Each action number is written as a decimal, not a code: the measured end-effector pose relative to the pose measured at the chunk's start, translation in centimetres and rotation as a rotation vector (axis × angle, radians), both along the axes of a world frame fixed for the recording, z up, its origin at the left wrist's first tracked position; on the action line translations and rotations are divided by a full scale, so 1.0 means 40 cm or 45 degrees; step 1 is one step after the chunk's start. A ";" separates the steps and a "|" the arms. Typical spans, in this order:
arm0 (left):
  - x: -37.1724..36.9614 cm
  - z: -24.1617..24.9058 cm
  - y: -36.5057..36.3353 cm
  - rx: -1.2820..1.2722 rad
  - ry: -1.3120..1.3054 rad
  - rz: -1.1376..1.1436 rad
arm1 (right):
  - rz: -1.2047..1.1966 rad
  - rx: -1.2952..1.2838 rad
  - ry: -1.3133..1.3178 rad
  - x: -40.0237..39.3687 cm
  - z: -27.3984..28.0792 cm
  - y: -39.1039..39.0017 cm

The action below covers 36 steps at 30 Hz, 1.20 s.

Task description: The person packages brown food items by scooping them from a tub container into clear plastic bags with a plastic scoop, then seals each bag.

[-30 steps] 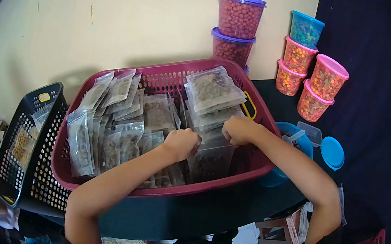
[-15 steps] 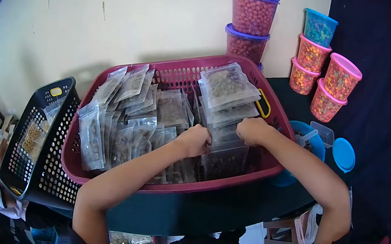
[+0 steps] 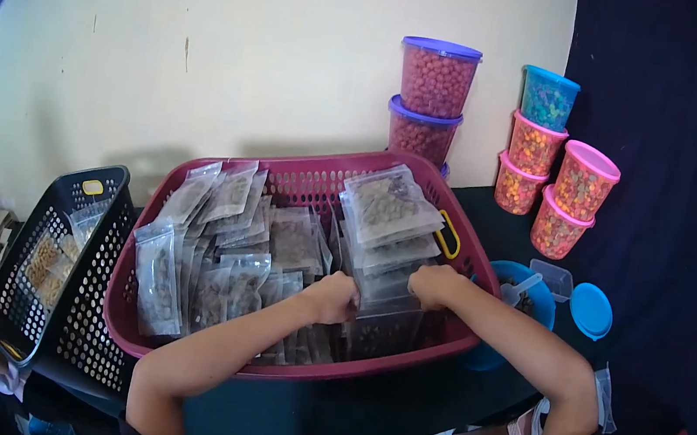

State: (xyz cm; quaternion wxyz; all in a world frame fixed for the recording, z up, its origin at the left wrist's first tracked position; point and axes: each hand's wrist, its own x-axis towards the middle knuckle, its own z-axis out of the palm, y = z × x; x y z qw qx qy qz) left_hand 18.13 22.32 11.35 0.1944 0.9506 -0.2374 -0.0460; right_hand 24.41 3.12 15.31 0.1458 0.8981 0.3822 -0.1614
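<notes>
A maroon laundry-style basket (image 3: 147, 345) holds rows of clear zip pouches (image 3: 247, 288) with dark contents. Over its right part, my left hand (image 3: 333, 297) is closed on the left upper corner of a clear pouch (image 3: 386, 332). The opposite corner is pinched by my right hand (image 3: 432, 287), so the pouch's upper edge stretches between both fists. It hangs low in the basket, in front of a stack of similar pouches (image 3: 390, 205). My fingertips are mostly hidden.
To the left stands a black perforated basket (image 3: 93, 316) with pouches inside. Purple-lidded tubs (image 3: 437, 80) and pink-lidded tubs (image 3: 584, 182) are stacked behind. A blue bowl (image 3: 542, 300) with a scoop and a round blue lid (image 3: 591, 311) lie at the right.
The camera has tilted up, so the basket and tubs appear lower in view. Both hands keep hold of the pouch, with little movement relative to the basket.
</notes>
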 end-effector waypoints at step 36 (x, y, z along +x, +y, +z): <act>0.007 -0.013 0.018 0.099 -0.002 0.083 | -0.045 -0.051 -0.156 -0.001 0.008 0.001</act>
